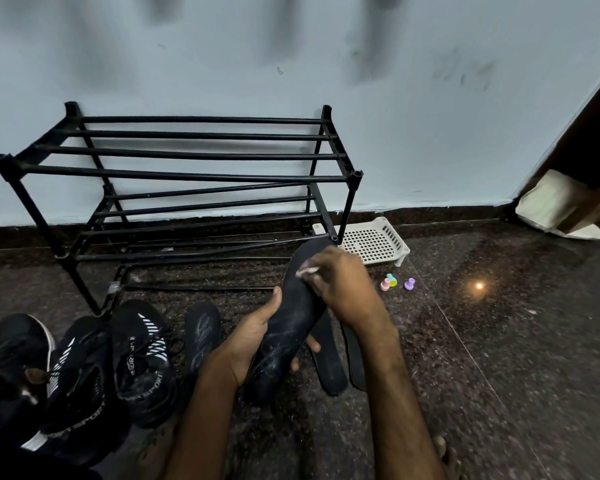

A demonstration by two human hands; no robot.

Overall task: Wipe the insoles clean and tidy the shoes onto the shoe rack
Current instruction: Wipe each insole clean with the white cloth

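You are low on a dark speckled floor point(506, 358), facing a pale blue wall point(413, 140).

Your left hand point(253, 341) grips a black insole point(291, 327) around its lower half. The thumb lies on the face and the fingers curl behind. The insole is held off the floor and tilted, with its toe end pointing up toward the rack. Pale dusty smears show on its face.

Your right hand point(343, 282) pinches a small white wipe point(307, 270) in its fingertips and presses it against the upper part of that insole.

A black shoe rack point(187, 174) with two tiers of bars stands against the wall, just beyond the insole's tip.

Black sneakers point(139, 362) lie bunched on the floor at your lower left, in front of the rack's left end. Two of them have white stripes. Just right of them, beside your left wrist, lies a dark scuffed piece point(201, 330). It may be another insole or a shoe toe; the view is too dim to tell.

Two more insoles point(329, 358) lie side by side on the floor under your right forearm.

A white perforated tray point(371, 242) sits at the rack's right foot. A few small pastel objects point(409, 284) stand on the floor near it.
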